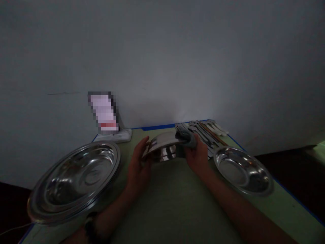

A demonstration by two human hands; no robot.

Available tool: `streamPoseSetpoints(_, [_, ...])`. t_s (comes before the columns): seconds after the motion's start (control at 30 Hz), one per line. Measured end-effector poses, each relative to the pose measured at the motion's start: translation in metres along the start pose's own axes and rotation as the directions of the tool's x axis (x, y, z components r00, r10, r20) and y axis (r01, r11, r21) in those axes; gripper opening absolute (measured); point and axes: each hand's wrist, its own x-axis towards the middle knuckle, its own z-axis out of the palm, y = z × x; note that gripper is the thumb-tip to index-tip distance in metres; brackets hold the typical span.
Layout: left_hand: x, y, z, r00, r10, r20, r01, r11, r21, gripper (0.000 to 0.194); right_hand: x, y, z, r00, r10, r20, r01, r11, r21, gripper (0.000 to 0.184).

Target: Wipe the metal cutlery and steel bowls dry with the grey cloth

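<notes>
A shiny metal bowl [166, 140] is held tilted above the middle of the table, its underside facing up and away. My left hand [139, 164] grips the bowl's left rim, with the thumb below and the fingers on the outside. On the opposite side, my right hand [199, 154] is closed on a dark grey cloth [188, 137], which is pressed against the bowl's right rim. Part of the fingers of both hands is hidden behind the bowl and cloth.
Large stacked metal basins [73, 179] stand at the left. Another metal bowl [242, 171] sits at the right. Several utensils [207, 134] lie on a striped cloth at the back. A blurred-out phone [104, 112] leans on a white stand [114, 136] by the wall. The table [162, 210] is pale green.
</notes>
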Motion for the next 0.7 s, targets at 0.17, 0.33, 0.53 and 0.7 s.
streamPoseSetpoints(0.17, [0.001,0.004,-0.005,1.0,-0.028,-0.001,0.028,0.999,-0.023,0.043,0.004,-0.021,-0.01,0.979,-0.152,0.136,0.155,0.988,-0.01,0.04])
streamPoseSetpoints(0.33, [0.008,-0.01,-0.003,0.971,-0.234,0.047,0.238,0.947,-0.217,0.037,-0.006,-0.022,0.0,0.992,0.084,0.093,-0.086,0.996,0.016,0.033])
streamPoseSetpoints(0.53, [0.011,-0.017,0.003,0.933,-0.358,0.015,0.344,0.883,-0.32,0.04,-0.017,-0.005,0.019,0.93,0.337,0.145,-0.349,0.934,0.072,0.024])
streamPoseSetpoints(0.7, [0.005,-0.003,0.003,0.946,-0.324,0.026,0.322,0.922,-0.215,0.04,-0.005,-0.006,0.008,0.969,0.235,0.074,-0.237,0.971,0.021,0.022])
